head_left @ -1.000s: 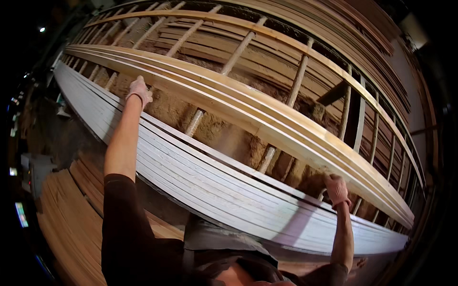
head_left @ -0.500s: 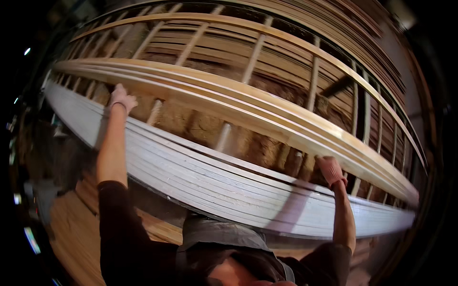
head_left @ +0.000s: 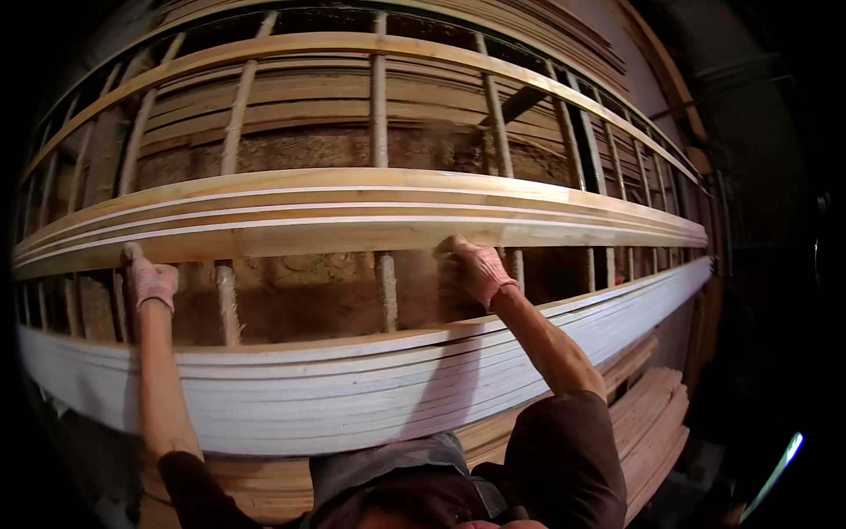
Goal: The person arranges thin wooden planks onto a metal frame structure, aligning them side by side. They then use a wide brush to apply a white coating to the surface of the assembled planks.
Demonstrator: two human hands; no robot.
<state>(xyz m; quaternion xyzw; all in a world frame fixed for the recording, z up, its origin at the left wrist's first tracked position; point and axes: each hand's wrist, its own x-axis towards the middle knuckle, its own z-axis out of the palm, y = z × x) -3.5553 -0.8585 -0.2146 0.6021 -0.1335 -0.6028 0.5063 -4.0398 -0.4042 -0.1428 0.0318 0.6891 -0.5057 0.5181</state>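
Several long bare wooden boards (head_left: 352, 240) with white edges lie side by side across thin bars. In a pale pink glove, my left hand (head_left: 153, 280) grips the near edge of the closest board toward its left end, thumb at the edge. Right of the middle, my right hand (head_left: 481, 271), gloved alike, is closed at the same near edge; its lower fingers are blurred and partly hidden. Nearer to me runs a row of white-painted boards (head_left: 335, 392), lying tight together beneath my forearms.
The bars (head_left: 379, 115) span a long wooden rack with a far rail (head_left: 308, 42). Below and beyond it are stacked planks (head_left: 308, 106). More boards (head_left: 648, 423) lie low at my right side, and a wall post (head_left: 670, 70) stands at the far right.
My view has turned, so the boards now run nearly level across it. Along the wooden board's edge, my right hand has come closer to my left.
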